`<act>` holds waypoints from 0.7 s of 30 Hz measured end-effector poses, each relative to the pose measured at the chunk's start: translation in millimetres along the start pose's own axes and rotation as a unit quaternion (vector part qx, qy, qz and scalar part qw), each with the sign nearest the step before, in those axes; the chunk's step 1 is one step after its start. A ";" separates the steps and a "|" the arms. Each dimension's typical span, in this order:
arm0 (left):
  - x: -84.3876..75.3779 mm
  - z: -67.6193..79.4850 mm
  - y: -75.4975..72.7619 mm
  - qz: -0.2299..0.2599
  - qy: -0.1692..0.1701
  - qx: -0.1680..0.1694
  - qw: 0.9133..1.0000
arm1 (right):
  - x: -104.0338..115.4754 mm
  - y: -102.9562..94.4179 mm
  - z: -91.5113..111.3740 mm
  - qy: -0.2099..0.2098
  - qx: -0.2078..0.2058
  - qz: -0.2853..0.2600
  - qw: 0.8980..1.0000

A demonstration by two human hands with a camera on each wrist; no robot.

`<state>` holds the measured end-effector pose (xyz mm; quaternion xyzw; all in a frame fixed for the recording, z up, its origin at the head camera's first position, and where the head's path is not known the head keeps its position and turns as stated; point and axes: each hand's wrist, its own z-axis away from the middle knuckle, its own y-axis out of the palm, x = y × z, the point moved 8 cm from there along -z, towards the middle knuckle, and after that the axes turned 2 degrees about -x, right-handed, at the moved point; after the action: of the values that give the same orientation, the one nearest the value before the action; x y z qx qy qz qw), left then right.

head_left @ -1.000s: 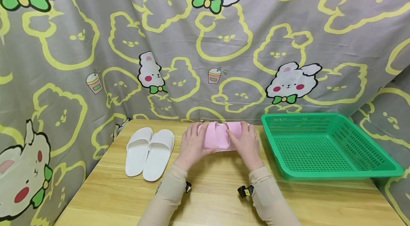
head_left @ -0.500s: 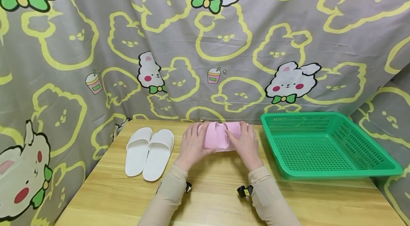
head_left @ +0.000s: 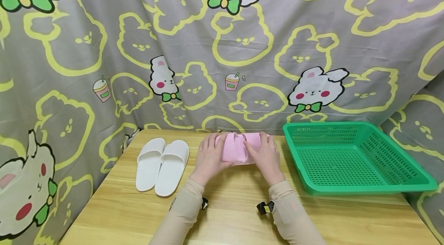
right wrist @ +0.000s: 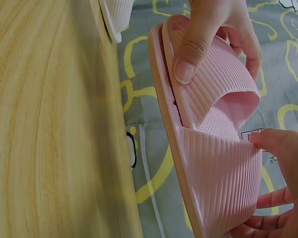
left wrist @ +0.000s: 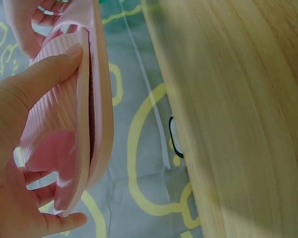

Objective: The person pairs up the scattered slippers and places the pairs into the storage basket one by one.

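A pair of pink ribbed slippers (head_left: pixel 239 148) is held at the back middle of the table, one slipper fitted against the other. My left hand (head_left: pixel 209 156) grips the left end, its thumb pressing the ribbed strap in the left wrist view. The right end is in my right hand (head_left: pixel 268 157), whose thumb lies by the strap opening. The right wrist view shows both straps, the nearer slipper's strap (right wrist: pixel 221 173) below the other strap (right wrist: pixel 213 74). Their soles (left wrist: pixel 102 109) lie face to face with a narrow dark gap between.
Left of the hands, two white slippers (head_left: pixel 170 175) lie side by side, toes toward the curtain. A green perforated plastic basket (head_left: pixel 367 189) stands at the right. The patterned grey curtain (head_left: pixel 194 44) hangs behind the wooden table (head_left: pixel 232 214).
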<state>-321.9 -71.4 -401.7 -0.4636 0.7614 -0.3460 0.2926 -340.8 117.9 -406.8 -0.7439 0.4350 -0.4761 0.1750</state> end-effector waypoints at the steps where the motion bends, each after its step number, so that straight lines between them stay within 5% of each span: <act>1: 0.1 0.0 0.0 -0.001 0.001 -0.001 1.000 | 0.1 0.1 0.2 0.000 0.001 -0.001 1.000; 21: -2.4 0.6 -0.2 -0.009 0.010 -0.012 1.000 | 0.6 3.0 0.1 0.009 0.012 -0.003 1.000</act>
<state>-320.4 -69.5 -401.5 -0.4702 0.7641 -0.3447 0.2761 -342.0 115.7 -408.5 -0.7389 0.4286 -0.4884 0.1785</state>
